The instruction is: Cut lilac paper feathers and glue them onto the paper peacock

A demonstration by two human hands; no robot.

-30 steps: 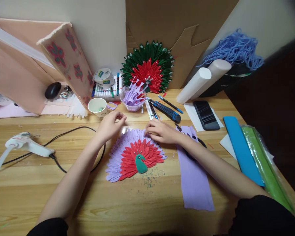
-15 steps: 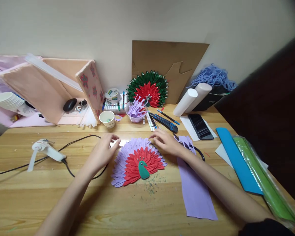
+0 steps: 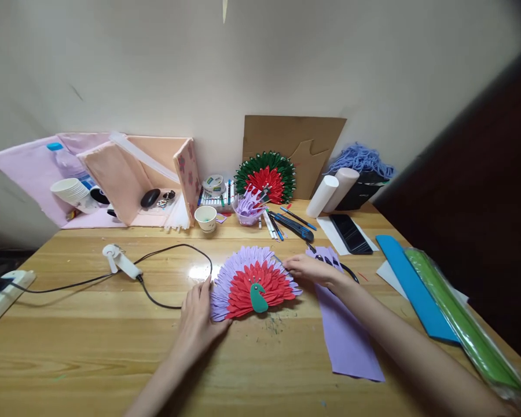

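A felt peacock point(image 3: 259, 298) lies on the wooden table in front of me, its green body set against fanned feathers, red inside and lilac outside. At its lower left corner, my left hand point(image 3: 200, 315) grips the edge, thumb along the bottom and fingers at the side. My right hand point(image 3: 310, 269) has its fingers together on the upper right edge of the fan; the fingertips are partly hidden. Beneath my right forearm is a lilac felt sheet point(image 3: 347, 341), with black-handled scissors point(image 3: 351, 272) at its top end.
A white glue gun point(image 3: 124, 263) with a black cord lies left. Behind stand a paper cup point(image 3: 205, 219), a bowl of lilac scraps point(image 3: 248, 209), a blue cutter point(image 3: 292, 226) and a green-and-red peacock point(image 3: 267, 176). A phone point(image 3: 351, 234) and a blue felt roll point(image 3: 417, 286) lie right.
My left hand has come down from the upper left of the peacock to its lower left corner. The right hand has closed in on the upper right edge. The view has shifted.
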